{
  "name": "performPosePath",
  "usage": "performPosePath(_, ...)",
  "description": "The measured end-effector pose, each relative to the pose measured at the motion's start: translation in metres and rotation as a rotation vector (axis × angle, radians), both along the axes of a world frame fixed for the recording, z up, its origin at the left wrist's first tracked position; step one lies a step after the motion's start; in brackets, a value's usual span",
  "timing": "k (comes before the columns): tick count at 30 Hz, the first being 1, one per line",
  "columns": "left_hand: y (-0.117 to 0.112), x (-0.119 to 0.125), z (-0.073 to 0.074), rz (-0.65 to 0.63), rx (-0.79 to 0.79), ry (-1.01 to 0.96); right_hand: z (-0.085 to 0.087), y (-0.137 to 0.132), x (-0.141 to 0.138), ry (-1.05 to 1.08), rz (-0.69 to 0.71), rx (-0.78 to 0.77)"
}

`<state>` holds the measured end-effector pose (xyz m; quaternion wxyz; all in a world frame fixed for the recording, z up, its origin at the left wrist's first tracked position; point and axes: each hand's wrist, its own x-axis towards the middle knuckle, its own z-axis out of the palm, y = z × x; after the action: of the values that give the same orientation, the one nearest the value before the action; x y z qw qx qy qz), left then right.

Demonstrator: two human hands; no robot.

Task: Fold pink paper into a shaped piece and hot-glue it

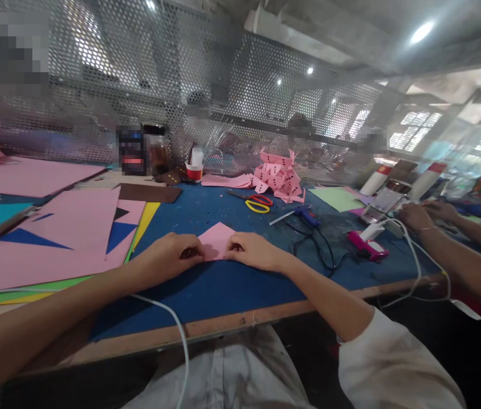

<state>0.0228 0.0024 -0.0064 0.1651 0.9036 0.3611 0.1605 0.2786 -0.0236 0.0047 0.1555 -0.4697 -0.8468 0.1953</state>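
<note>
Head view: at left, coloured papers (140, 227) are being partly covered by large pink sheets (74, 227). On the blue tabletop (231, 284), a small pink paper (218, 234) is being grasped at its left by the left hand (175, 253), at its right by the right hand (255, 250). Beyond, scissors (249, 197) are lying; a blue glue gun (307, 216) is being trailed by a black cord (326, 241).

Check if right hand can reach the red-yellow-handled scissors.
Probably yes: the scissors lie just beyond the right hand on the blue tabletop, nothing visible between, though it's holding pink paper.
</note>
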Motion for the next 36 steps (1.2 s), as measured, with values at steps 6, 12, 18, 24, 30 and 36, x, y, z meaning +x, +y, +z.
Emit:
performPosePath(6, -0.002, 0.000, 0.001, 0.004, -0.002, -0.016, 0.002, -0.003, -0.002, 0.014, -0.021, -0.018)
performPosePath(12, -0.004, 0.003, 0.002, 0.004, 0.011, -0.002, -0.005, -0.005, -0.006, 0.011, -0.040, 0.069)
performPosePath(18, -0.002, 0.003, 0.000, 0.012, 0.009, -0.024, -0.007, -0.006, -0.014, 0.037, 0.013, 0.125)
performPosePath(24, 0.001, -0.004, 0.011, 0.015, -0.086, 0.001, -0.010, -0.003, -0.016, 0.049, 0.010, 0.117)
performPosePath(30, 0.006, -0.017, 0.023, -0.035, -0.210, 0.035, -0.012, -0.003, -0.014, 0.058, 0.018, 0.123)
performPosePath(36, 0.005, -0.032, 0.022, -0.021, -0.210, 0.045, -0.010, -0.004, -0.014, 0.060, 0.032, 0.112)
